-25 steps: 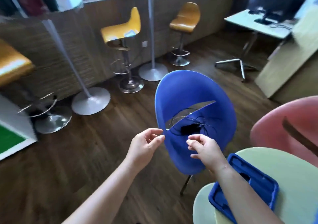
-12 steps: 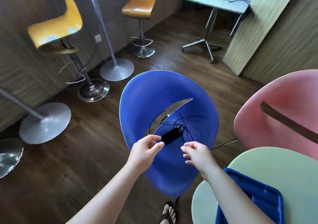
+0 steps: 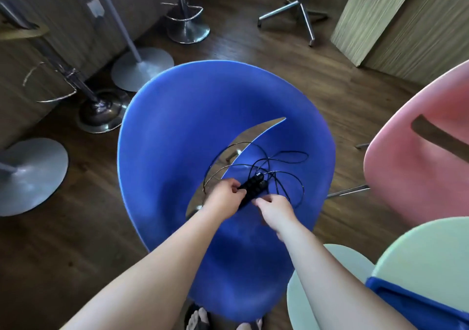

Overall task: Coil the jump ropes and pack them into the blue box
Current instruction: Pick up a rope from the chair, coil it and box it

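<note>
Our left hand point(image 3: 225, 195) pinches the jump rope handles point(image 3: 253, 186) on the blue chair point(image 3: 177, 131) seat; our right hand point(image 3: 276, 209) meets their near end, grip unclear

Open above, crowded right
The blue chair point(image 3: 203, 126) walls its seat's far side with a curved shell. Loose jump rope point(image 3: 253, 187) loops sprawl across it. A pink chair point(image 3: 418, 182) and pale green table point(image 3: 431, 258) press close on the right, and bare floor point(image 3: 63, 253) lies left.

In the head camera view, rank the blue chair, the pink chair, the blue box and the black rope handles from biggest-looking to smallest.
1. Blue chair.
2. Pink chair, cut off at the frame edge.
3. Blue box, only a corner showing, so unsure.
4. Rope handles, clearly smallest.
</note>
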Available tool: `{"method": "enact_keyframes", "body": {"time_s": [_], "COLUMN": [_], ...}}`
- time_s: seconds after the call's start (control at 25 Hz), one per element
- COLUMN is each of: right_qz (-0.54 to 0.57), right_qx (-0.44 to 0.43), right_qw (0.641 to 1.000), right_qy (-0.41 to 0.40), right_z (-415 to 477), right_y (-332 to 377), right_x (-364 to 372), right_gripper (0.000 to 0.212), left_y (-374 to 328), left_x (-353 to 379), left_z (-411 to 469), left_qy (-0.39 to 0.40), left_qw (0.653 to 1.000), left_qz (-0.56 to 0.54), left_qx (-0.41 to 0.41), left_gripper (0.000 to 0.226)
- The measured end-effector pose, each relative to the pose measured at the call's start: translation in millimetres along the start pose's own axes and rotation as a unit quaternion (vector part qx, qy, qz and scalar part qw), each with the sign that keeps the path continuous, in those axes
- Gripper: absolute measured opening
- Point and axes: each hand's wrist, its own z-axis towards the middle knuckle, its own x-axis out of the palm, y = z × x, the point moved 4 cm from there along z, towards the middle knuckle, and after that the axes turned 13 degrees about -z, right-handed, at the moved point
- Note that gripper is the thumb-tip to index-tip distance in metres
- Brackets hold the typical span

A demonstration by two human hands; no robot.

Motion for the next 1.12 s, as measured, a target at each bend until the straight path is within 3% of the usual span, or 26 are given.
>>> {"method": "enact_keyframes", "body": {"time_s": [0.12, 0.24, 0.32, 0.48, 0.6, 0.84, 1.04, 1.12], "right_qz": [-0.013, -0.038, -0.026, 0.021, 0.073, 0.123, 0.187, 0.211], "right_qx": [0.022, 0.021, 0.021, 0.041, 0.060, 0.079, 0.064, 0.052], "right_qw": [1.000, 0.999, 0.999, 0.998, 0.994, 0.982, 0.975, 0.971], "right_qy": [0.000, -0.010, -0.024, -0.044, -0.055, -0.115, -0.104, -0.096], "right_z": [40.0, 79.0, 99.0, 122.1, 127.5, 89.8, -7.2, -54.5], "right_y": [-11.0, -22.2, -29.4, -37.4, -42.2, -27.7, 4.6, 18.4], "right_x": [22.1, 37.3, 45.5, 59.4, 64.1, 39.3, 1.3, -15.9], "right_gripper": [0.025, 0.012, 0.018, 0.027, 0.017, 0.013, 0.048, 0.048], "left_y": [27.2, 46.3, 56.8, 79.8, 81.6, 64.5, 17.0, -4.2], "left_x": [31.9, 54.2, 61.0, 65.6, 62.5, 49.4, 23.8, 15.6], "left_z": [51.1, 88.7, 104.6, 118.1, 113.8, 81.3, -14.4, -65.0], "left_qy": [0.022, 0.041, 0.044, 0.075, 0.069, 0.070, 0.095, 0.092], "left_qw": [0.996, 0.988, 0.984, 0.980, 0.987, 0.997, 0.984, 0.982], "left_qz": [0.087, 0.148, 0.167, 0.177, 0.138, 0.012, -0.149, -0.167], "left_qx": [0.009, 0.031, 0.037, 0.048, 0.049, -0.003, -0.013, 0.015], "left_gripper": [0.015, 0.047, 0.056, 0.035, 0.025, 0.031, 0.032, 0.035]}}
